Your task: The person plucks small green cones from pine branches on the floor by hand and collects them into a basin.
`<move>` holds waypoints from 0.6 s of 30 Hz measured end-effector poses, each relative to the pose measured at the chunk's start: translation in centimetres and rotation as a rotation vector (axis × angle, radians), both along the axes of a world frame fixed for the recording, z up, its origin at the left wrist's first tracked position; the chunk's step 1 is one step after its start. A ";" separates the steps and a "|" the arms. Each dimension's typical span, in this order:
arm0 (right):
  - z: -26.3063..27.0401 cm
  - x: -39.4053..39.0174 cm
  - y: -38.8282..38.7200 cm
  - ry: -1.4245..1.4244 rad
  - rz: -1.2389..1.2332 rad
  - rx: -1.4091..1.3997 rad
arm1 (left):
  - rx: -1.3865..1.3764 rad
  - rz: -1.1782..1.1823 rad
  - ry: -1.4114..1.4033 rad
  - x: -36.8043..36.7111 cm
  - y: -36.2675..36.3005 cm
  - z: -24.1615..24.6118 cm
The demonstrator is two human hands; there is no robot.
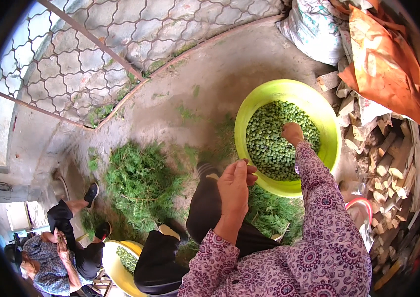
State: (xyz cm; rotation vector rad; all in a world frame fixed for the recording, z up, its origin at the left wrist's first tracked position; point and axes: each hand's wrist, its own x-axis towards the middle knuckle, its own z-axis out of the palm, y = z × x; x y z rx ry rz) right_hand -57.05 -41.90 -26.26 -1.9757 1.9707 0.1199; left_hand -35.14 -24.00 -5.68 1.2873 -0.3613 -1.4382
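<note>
A large yellow-green plastic basin (288,89) stands on the ground before me, partly filled with small round green cones or fruits (273,148). My right hand (292,133) is over the heap inside the basin, knuckles up. Its fingertips are hidden, so whether it holds any cannot be told. Just outside the near left rim, my left hand (237,182) is raised with the fingers curled and the thumb against them. Anything between those fingers is too small to make out. Cut green conifer sprigs (275,211) lie under the near side of the basin.
A pile of conifer branches (139,185) lies left of my legs. Another person (53,256) sits at lower left beside a second yellow basin (115,256) holding green pieces. Split firewood (388,167), an orange sheet (388,70) and a white woven sack (317,33) line the right. Wire mesh (94,48) borders the top left.
</note>
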 end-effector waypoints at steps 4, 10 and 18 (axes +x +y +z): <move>-0.5 -2.0 0.7 -0.124 -0.105 -0.084 | 0.035 0.036 0.034 -0.3 0.6 0.1; -0.3 0.8 0.1 -0.181 -0.102 -0.140 | 0.032 0.023 0.069 -0.3 0.4 0.0; -0.2 3.1 -1.2 0.134 -0.033 0.023 | 0.041 0.057 0.123 0.5 -1.0 1.1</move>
